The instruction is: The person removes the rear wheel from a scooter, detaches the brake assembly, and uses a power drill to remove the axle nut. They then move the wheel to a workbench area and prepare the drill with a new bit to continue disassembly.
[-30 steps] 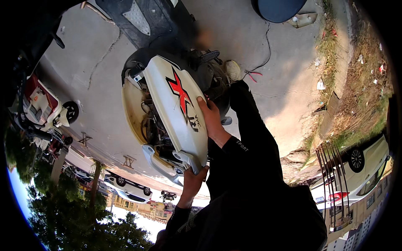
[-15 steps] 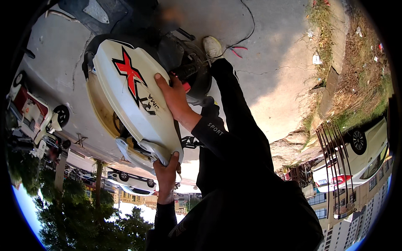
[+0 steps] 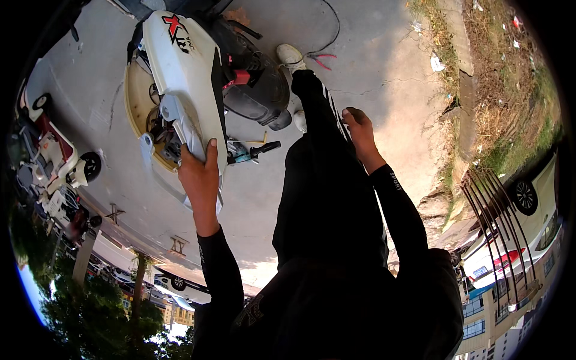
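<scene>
Scooter (image 3: 207, 96) stands on concrete (image 3: 372, 54). Left hand (image 3: 199, 180): grip closed around the grey tail rail (image 3: 171, 108), thumb toward the white panel (image 3: 186, 60), apparently steadying it. Right hand (image 3: 361, 135): half-curled, apparently empty, beside the trouser leg (image 3: 327, 138).

Gap between scooter (image 3: 195, 69) and leg (image 3: 306, 180), handle (image 3: 271, 146) within

Daylight is falling; shade is covering the pavement (image 3: 99, 129) around the white panel (image 3: 189, 78); sun is warming a patch (image 3: 414, 135) to its right; sky (image 3: 178, 329) below it is glaring white; black clothing (image 3: 336, 300) at its lower right is losing detail; the fisheye is warping a white car (image 3: 545, 191) far right of it.
</scene>
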Demonstrator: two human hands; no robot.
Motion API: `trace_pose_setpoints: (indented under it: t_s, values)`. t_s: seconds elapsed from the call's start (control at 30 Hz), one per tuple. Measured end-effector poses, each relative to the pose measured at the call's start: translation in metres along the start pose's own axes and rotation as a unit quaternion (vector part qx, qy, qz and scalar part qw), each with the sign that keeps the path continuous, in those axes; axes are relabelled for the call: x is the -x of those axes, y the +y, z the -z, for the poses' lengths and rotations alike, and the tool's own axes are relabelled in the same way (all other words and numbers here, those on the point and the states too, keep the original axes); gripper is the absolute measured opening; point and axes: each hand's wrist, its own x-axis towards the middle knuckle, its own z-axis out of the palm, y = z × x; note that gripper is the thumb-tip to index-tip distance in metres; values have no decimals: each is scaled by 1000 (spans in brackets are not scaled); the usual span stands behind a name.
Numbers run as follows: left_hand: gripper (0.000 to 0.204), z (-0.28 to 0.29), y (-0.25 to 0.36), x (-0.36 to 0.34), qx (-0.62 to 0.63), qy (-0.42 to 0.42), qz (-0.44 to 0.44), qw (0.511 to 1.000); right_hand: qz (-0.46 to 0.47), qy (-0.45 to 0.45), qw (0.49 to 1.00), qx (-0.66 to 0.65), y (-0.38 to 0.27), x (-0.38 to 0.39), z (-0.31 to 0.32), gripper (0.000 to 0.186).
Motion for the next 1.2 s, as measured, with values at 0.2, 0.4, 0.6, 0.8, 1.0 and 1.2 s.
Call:
trace_pose_setpoints:
  t_s: [0.2,0.4,0.6,0.8,1.0,1.2]
  values:
    - [56,-21,-9,-4,10,99,-30,995,-43,61,997,-12,49,15,115,50]
    - [63,-22,30,41,-124,230,-84,962,-16,-13,1000,-2,72,-8,94,41]
    - [37,-157,54,141,22,172,-305,936,-118,-113,981,-106,137,-74,13,43]
    - [54,-371,33,157,213,-75,35,974,-284,-162,927,-184,224,-98,-28,45]
    - [57,-477,-80,83,610,137,424,655,-284,-196,920,-184,281,-192,-76,68]
    - [41,-519,-196,31,716,8,255,650,-311,-250,889,-226,302,-269,-164,98]
